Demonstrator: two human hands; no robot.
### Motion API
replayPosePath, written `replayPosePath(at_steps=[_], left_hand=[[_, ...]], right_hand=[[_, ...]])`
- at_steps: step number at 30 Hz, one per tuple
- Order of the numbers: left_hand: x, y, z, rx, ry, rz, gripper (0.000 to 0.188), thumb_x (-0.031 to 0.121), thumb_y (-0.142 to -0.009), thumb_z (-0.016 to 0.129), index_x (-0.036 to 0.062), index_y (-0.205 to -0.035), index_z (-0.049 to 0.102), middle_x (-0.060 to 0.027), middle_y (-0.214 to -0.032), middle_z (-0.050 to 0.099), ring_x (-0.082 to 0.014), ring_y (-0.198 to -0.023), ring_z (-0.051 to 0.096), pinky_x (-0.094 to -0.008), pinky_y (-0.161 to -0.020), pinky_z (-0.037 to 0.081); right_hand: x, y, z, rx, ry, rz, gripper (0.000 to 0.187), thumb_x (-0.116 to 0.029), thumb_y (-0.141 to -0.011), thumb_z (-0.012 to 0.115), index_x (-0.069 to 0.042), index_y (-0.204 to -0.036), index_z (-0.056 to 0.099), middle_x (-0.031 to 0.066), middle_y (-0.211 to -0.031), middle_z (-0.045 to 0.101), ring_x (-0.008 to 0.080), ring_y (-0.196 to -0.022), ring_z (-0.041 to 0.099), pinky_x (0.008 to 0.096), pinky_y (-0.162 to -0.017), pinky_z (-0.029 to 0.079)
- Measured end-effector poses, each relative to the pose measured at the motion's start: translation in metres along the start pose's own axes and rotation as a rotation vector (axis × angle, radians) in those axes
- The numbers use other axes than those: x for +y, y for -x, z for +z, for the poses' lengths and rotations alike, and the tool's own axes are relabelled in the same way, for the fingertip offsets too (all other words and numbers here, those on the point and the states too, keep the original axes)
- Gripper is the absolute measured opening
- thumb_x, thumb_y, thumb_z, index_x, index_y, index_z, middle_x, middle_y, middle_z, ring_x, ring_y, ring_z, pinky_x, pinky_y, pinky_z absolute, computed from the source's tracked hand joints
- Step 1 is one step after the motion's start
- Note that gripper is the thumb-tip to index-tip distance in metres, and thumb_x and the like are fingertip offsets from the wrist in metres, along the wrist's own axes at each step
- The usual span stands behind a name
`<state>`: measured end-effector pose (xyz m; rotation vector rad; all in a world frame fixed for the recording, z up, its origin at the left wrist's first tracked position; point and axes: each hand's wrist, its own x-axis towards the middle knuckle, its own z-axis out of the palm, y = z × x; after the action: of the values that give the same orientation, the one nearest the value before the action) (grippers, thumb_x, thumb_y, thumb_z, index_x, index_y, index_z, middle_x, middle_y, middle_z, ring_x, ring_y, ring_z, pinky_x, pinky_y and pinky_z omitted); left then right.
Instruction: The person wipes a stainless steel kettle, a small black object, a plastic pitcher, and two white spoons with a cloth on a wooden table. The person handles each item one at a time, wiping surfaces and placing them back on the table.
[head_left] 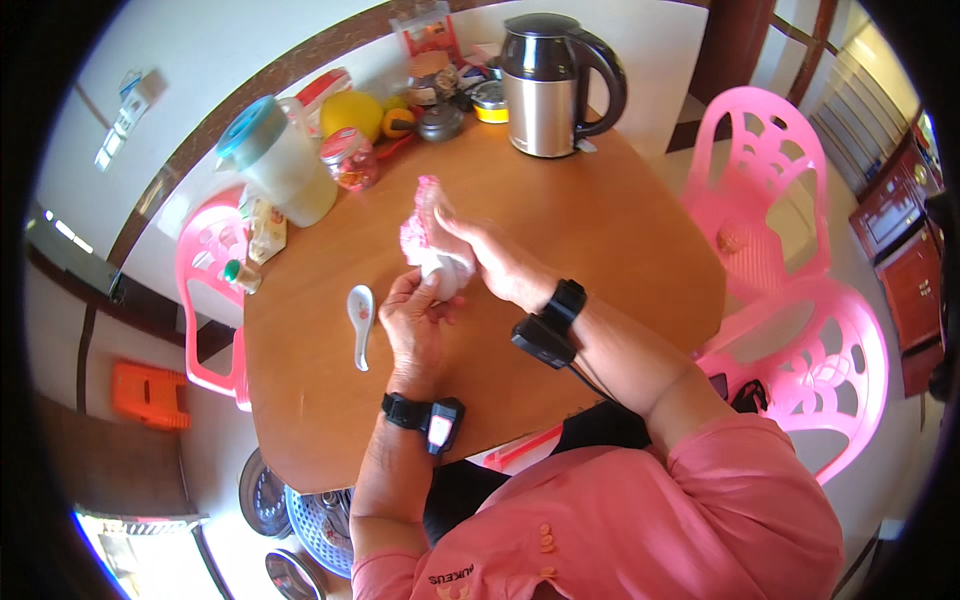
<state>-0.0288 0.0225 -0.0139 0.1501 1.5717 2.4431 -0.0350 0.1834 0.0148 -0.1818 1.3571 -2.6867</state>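
Above the middle of the wooden table (pixel 560 330), my two hands meet. My left hand (pixel 410 322) is closed on a smooth white piece (pixel 441 273), perhaps ceramic; its full shape is hidden by my fingers and the cloth. A crumpled pink-and-white cloth (pixel 414 232) is held by my right hand (pixel 492 255), with the thumb along its top and the cloth against the white piece. The right fingertips are mostly hidden. To the left of my left hand, a white spoon (pixel 361 312) with a small printed pattern lies on the table, apart from both hands.
Along the far edge stand a kettle (pixel 541 100), a candy jar (pixel 350 160), a yellow fruit (pixel 351 117) and a blue-lidded pitcher (pixel 285 165). A green-capped shaker (pixel 241 275) is at the left edge. Pink chairs (pixel 755 180) flank the table.
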Motion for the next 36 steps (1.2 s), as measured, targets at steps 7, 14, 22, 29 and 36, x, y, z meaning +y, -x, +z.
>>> replayPosePath(at_steps=[7,14,22,29,36], left_hand=[[-0.009,-0.004,-0.009,-0.017,-0.071,0.068,0.021,0.013,-0.097,0.067,-0.0025,-0.11,0.062,-0.0108,-0.087,0.067,-0.0209,-0.06,0.066,-0.0264,-0.049,0.046],[-0.003,-0.019,-0.034,-0.032,-0.057,0.134,0.028,0.017,-0.099,0.052,0.0015,-0.121,0.061,-0.0074,-0.098,0.067,-0.0151,-0.074,0.061,-0.0265,-0.054,0.041],[-0.009,-0.026,-0.043,-0.085,-0.134,0.07,0.028,0.024,-0.099,0.053,0.0057,-0.119,0.061,-0.0034,-0.094,0.066,-0.0123,-0.071,0.059,-0.0239,-0.055,0.039],[-0.005,-0.021,-0.033,-0.185,-0.191,0.049,0.026,0.022,-0.102,0.056,0.0021,-0.119,0.059,-0.0045,-0.083,0.06,-0.0119,-0.065,0.05,-0.0256,-0.056,0.039],[-0.005,-0.017,-0.028,-0.02,-0.382,0.092,0.031,0.024,-0.1,0.061,-0.0039,-0.114,0.064,-0.0054,-0.095,0.065,-0.0121,-0.079,0.058,-0.0257,-0.063,0.043]], right_hand=[[-0.001,-0.002,-0.008,0.104,-0.061,-0.082,0.033,-0.023,-0.104,0.045,0.0,-0.116,0.067,0.0106,-0.11,0.072,0.0185,-0.101,0.068,0.0337,-0.096,0.05],[0.015,-0.002,0.002,-0.006,0.081,-0.059,0.019,-0.008,-0.092,0.062,0.003,-0.105,0.07,0.0085,-0.095,0.072,0.0168,-0.085,0.068,0.0315,-0.081,0.053],[0.014,0.003,0.005,0.117,0.173,-0.057,0.025,0.0,-0.076,0.074,0.007,-0.1,0.069,0.0121,-0.091,0.071,0.0212,-0.086,0.068,0.0338,-0.08,0.053],[0.014,0.001,0.004,0.182,-0.274,-0.148,0.004,0.012,-0.081,0.062,0.014,-0.085,0.06,0.0233,-0.077,0.066,0.0334,-0.073,0.069,0.0441,-0.067,0.059],[0.015,-0.008,-0.012,0.087,-0.349,-0.195,0.007,0.013,-0.082,0.058,0.01,-0.077,0.063,0.025,-0.075,0.066,0.0356,-0.071,0.069,0.044,-0.067,0.06]])
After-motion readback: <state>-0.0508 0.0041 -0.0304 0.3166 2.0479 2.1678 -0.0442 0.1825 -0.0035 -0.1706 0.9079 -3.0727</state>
